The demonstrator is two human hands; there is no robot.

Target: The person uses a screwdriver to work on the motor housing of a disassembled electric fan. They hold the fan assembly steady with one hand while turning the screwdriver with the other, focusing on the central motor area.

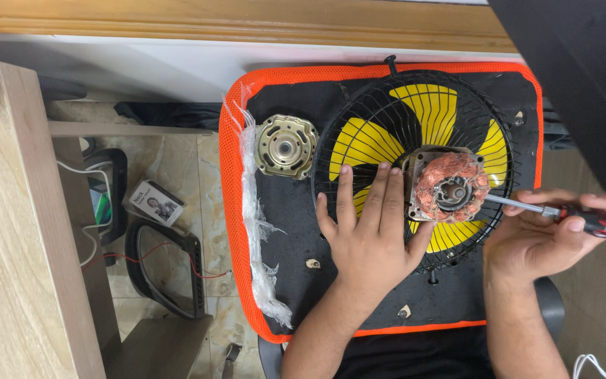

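A fan motor (pixel 449 187) with bare copper windings sits on top of a black wire fan guard (pixel 359 112) that covers yellow blades (pixel 435 105). My left hand (pixel 372 235) lies flat on the guard, thumb against the motor's lower left side. My right hand (pixel 545 235) grips a red and black screwdriver (pixel 601 223); its metal shaft points left and the tip touches the motor's right edge. A round metal motor cover (pixel 286 146) lies apart, left of the guard.
Everything rests on a black seat with an orange mesh rim (pixel 229 175), torn clear plastic along its left edge. Small loose bits lie on the seat. A wooden shelf unit (pixel 15 231) stands left; cables and a black frame lie on the tiled floor.
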